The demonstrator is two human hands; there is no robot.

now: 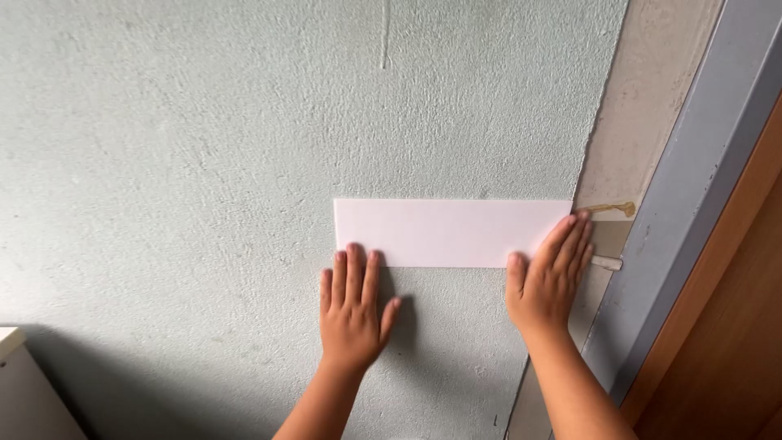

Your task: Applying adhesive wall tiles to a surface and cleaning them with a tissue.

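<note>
Work in hand: pressing a flat white rectangular panel (444,232) onto a rough, pale grey-green plastered wall (179,163).

Position of panel: lies flat against the wall, right of the picture's centre; its right end reaches the edge where the green plaster gives way to a bare beige strip (643,106) beside a grey door frame (700,179).

Long axis: runs left to right across the wall, level with no visible tilt; the short sides stand vertical, and the broad face looks out at the viewer.

Left hand (352,314): spread flat on the wall below the panel's left part; only the tips of the fingers (355,259) overlap its lower edge. Open, gripping nothing.

Right hand (547,281): laid flat over the panel's lower right corner, fingers stretched up along the right end. Open, pressing rather than clasping.

Done, by judgement: panel placed and squared on the wall.

Left, by judgement: whether it holds unaided cannot be told, since both hands bear on it; yellowish adhesive (612,209) shows just beyond the right end.

Surroundings: brown wooden door (725,342) at far right; a white cabinet corner (20,383) at lower left.
</note>
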